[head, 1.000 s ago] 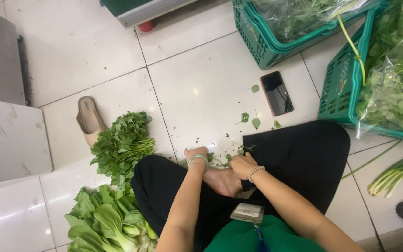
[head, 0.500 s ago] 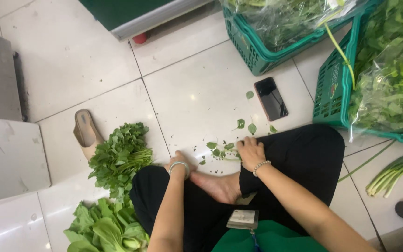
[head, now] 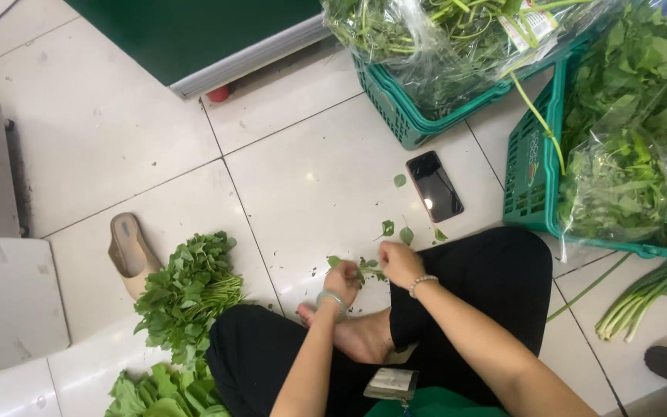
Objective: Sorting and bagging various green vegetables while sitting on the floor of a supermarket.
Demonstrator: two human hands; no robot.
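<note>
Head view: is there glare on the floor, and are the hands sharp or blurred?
Head view: soft glare patch on the white floor tiles and a bright reflection on the phone screen; left hand and right hand look slightly soft; lighting is even, with weak shadows.
</note>
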